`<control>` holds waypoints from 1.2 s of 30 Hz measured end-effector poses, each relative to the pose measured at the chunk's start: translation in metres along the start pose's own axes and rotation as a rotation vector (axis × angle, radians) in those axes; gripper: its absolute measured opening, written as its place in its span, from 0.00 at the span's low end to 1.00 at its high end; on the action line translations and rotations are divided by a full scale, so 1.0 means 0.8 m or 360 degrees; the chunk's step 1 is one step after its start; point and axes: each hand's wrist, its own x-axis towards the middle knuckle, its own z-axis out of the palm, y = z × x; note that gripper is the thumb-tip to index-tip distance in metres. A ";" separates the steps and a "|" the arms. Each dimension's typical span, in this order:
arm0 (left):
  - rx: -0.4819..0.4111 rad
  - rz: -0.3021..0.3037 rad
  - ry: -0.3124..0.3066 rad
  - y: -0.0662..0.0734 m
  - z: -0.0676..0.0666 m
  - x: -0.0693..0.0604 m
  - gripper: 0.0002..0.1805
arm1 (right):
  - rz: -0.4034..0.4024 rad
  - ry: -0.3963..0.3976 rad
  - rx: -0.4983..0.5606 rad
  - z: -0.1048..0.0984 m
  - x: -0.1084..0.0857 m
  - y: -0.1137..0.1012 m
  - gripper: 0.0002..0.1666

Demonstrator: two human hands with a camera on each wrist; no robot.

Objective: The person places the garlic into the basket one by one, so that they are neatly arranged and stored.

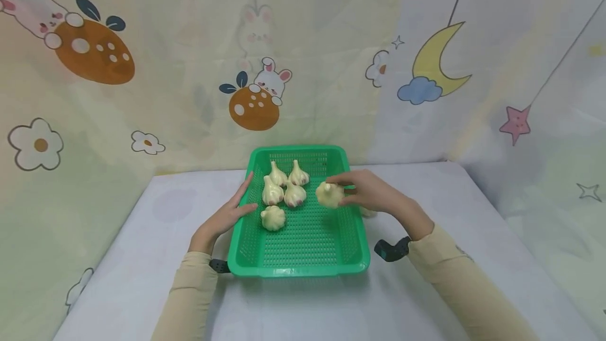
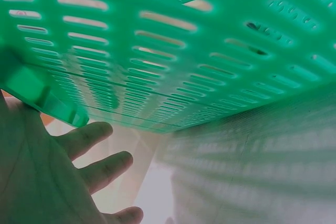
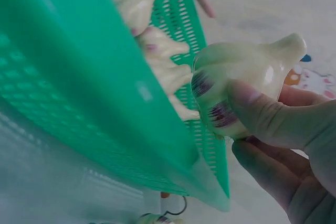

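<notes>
My right hand (image 1: 374, 191) pinches a garlic bulb (image 1: 329, 194) between thumb and fingers, over the right part of a green plastic basket (image 1: 303, 271). In the right wrist view the bulb (image 3: 236, 66) shows purple streaks and a stubby stem. My left hand (image 1: 227, 218) lies at the basket's left rim, fingers extended and thumb over the edge. Its loosely spread fingers (image 2: 107, 171) show beside the slotted basket wall in the left wrist view. Several more garlic bulbs (image 1: 295, 194) sit in the basket's left half.
Another pale bulb (image 1: 368, 212) lies on the white table (image 1: 421, 288) just right of the basket, partly hidden by my right hand. A cloth printed with cartoons (image 1: 322, 67) hangs behind the table. Dark wrist devices (image 1: 392, 250) sit at both sleeves.
</notes>
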 end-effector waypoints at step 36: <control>-0.0024 -0.0011 -0.0004 -0.001 0.000 -0.001 0.41 | 0.0234 -0.0462 0.0196 0.079 0.090 0.009 0.32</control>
